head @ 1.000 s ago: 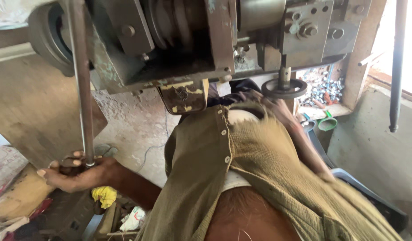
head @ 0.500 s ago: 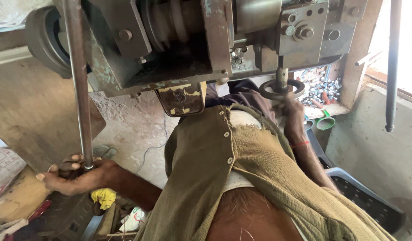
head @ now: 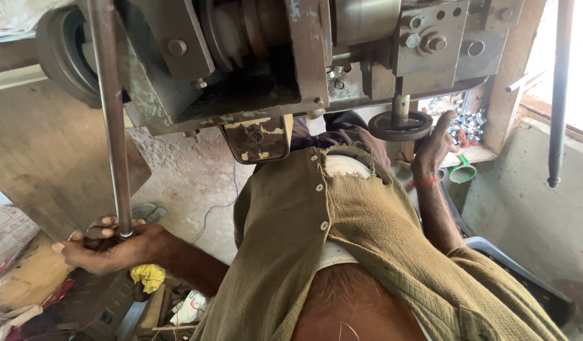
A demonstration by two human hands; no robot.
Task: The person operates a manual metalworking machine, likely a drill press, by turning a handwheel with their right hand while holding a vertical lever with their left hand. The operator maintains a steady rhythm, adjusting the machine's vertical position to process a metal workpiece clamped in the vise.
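Observation:
My left hand (head: 105,246) is closed around the lower end of a long upright steel rod (head: 111,126) at the lower left. My right hand (head: 433,148) reaches up to a small black handwheel (head: 400,125) under the grey-green machine body (head: 253,69). Its fingers are spread against the wheel's right rim and do not wrap around it. My olive buttoned shirt (head: 342,240) fills the middle of the view and hides what lies below it.
A second dark rod (head: 560,95) hangs at the far right. A heap of metal nuts (head: 468,123) and a green funnel (head: 462,172) sit on a ledge behind the wheel. There is a yellow rag (head: 147,276) among floor clutter, a grey bin (head: 525,278) and a pulley (head: 70,57).
My right hand has slid from under the handwheel to its right rim, fingers now spread. My left hand keeps its hold on the rod's lower end.

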